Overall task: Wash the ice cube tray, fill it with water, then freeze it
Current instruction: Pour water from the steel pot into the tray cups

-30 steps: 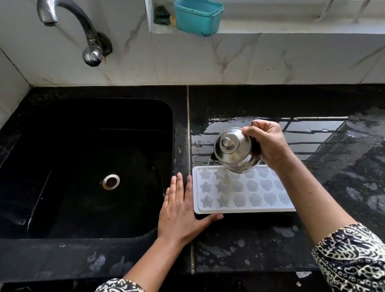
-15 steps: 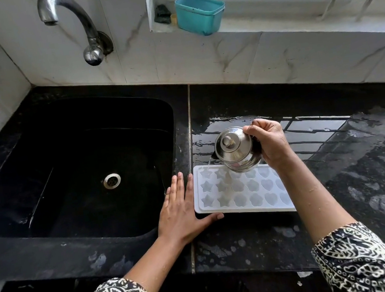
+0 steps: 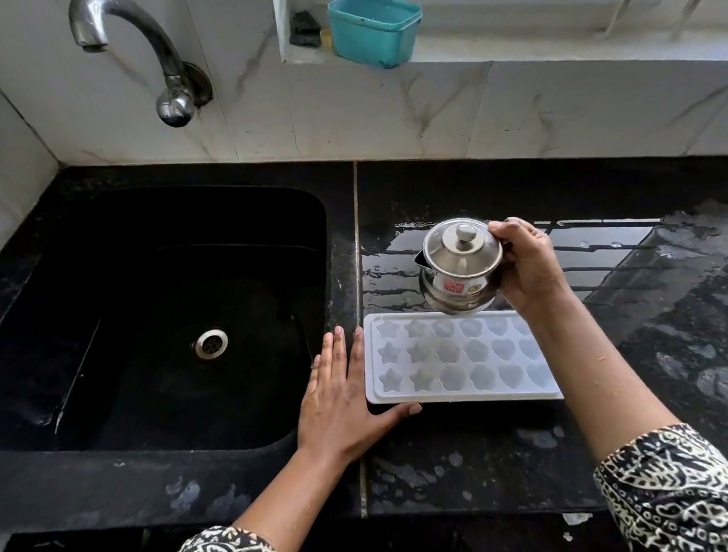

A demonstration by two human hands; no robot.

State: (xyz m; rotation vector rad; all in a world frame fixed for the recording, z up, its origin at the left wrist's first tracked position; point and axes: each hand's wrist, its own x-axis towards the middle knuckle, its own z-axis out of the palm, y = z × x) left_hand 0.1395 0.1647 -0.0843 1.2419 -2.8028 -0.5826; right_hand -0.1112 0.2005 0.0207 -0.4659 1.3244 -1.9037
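Slip risk judged from wet black polished stone worktop (image 3: 651, 374): slick, puddled, glossy. Deep matte black sink (image 3: 145, 308) just left. White rectangular plastic ice cube tray (image 3: 454, 356), with star, flower and heart moulds, laid flat on worktop beside sink edge. Shallow cells likely flooded if water poured fast. Left hand (image 3: 338, 398) laid flat, fingers straight, thumb against tray's near corner. Small round stainless-steel lidded pot (image 3: 460, 268), spouted, grasped by right hand (image 3: 528, 265), held roughly upright over tray's far edge. Lid possibly dislodged when tipped.

Ice cube tray (image 3: 455, 359) right of sink (image 3: 96, 457), under pot (image 3: 460, 268)
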